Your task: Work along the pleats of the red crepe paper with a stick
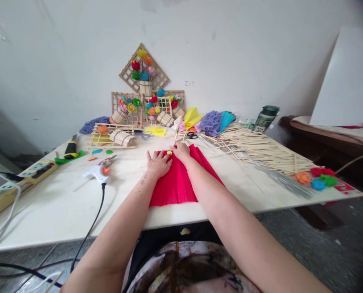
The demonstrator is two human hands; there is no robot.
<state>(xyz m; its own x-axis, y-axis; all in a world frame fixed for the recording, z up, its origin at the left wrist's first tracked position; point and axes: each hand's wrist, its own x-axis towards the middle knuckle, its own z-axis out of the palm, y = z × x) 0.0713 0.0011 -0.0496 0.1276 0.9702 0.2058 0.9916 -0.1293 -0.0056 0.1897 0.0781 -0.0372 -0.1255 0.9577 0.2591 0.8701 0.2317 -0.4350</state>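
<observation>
A sheet of red crepe paper (175,185) lies on the white table near its front edge. My left hand (158,163) rests flat on the paper's upper left part, fingers spread. Beside its fingertips is a small yellow piece (169,152) on the red paper. My right hand (180,151) is closed round a slim white pen-like tool (176,136) at the paper's top edge. The tool stands tilted upward, and its lower tip is hidden by the fingers.
A white glue gun (99,174) and a cutter (71,148) lie left, near a power strip (38,173). Black scissors (191,135) lie behind my hands. Bamboo sticks (254,152) and wires (279,181) spread rightward. Flower-decorated lattices (128,73) and a bottle (266,118) stand at the back.
</observation>
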